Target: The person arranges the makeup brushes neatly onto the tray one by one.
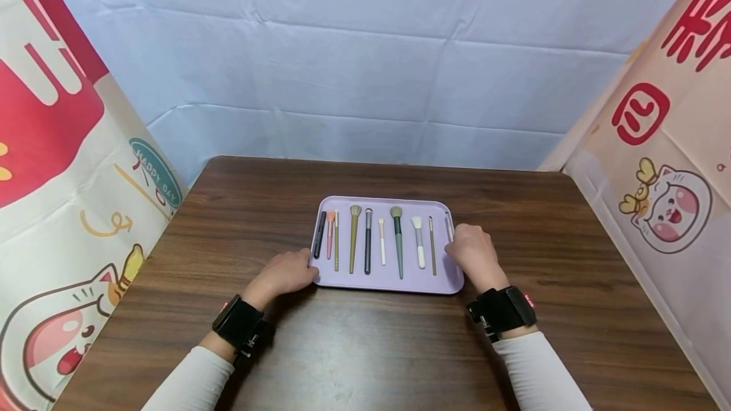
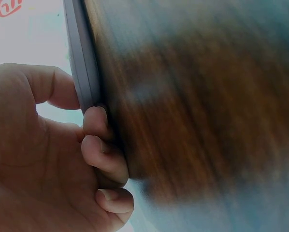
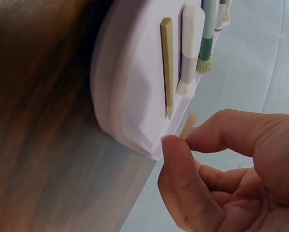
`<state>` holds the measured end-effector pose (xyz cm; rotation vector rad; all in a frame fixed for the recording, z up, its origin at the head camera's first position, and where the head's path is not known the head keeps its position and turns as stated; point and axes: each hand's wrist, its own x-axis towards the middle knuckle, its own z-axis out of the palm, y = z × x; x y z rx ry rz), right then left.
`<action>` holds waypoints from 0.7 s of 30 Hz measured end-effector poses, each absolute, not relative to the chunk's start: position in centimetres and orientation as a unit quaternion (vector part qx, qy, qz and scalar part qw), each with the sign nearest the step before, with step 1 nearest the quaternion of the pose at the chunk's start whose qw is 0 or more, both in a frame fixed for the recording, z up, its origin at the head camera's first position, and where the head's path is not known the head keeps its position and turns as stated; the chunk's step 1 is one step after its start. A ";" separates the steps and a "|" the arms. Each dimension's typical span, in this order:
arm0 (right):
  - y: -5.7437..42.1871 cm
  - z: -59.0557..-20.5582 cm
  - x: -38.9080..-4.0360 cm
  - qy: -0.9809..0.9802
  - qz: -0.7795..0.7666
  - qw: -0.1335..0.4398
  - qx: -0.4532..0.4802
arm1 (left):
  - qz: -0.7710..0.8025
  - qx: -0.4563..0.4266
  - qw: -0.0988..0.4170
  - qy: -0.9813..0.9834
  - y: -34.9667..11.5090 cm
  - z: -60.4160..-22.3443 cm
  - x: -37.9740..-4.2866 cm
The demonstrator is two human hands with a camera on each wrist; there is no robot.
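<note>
A lilac tray (image 1: 371, 282) lies on the table with several makeup brushes laid side by side across it. My left hand (image 1: 290, 270) grips its near left corner; in the left wrist view the thumb and curled fingers meet at the tray's rim (image 2: 84, 63). At the right end, my right hand (image 1: 471, 249) pinches a thin makeup brush (image 3: 189, 126) between thumb and index finger. Most of that brush is hidden or blurred. Closest to this hand on the tray are a thin gold-handled brush (image 3: 167, 67) and a thick white-handled brush (image 3: 192, 34).
Farther left on the tray lie a green brush (image 1: 398, 243), a small white one (image 1: 382, 243), a dark one (image 1: 368, 246), an olive one (image 1: 354, 240), a pink one (image 1: 330, 236) and a black one (image 1: 320, 234). Cloth hangings (image 1: 354, 68) surround the brown wooden table (image 1: 365, 354).
</note>
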<state>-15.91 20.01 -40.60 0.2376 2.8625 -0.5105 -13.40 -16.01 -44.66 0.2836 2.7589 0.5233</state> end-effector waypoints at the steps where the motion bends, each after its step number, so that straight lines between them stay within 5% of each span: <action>1: 20.0 -40.6 -15.9 0.975 -0.174 0.111 0.080 | 0.183 0.099 0.159 0.965 -16.0 -44.7 -13.4; 21: 19.2 -41.5 -16.1 0.980 -0.150 0.109 0.069 | 0.184 0.099 0.153 0.966 -16.0 -45.0 -13.5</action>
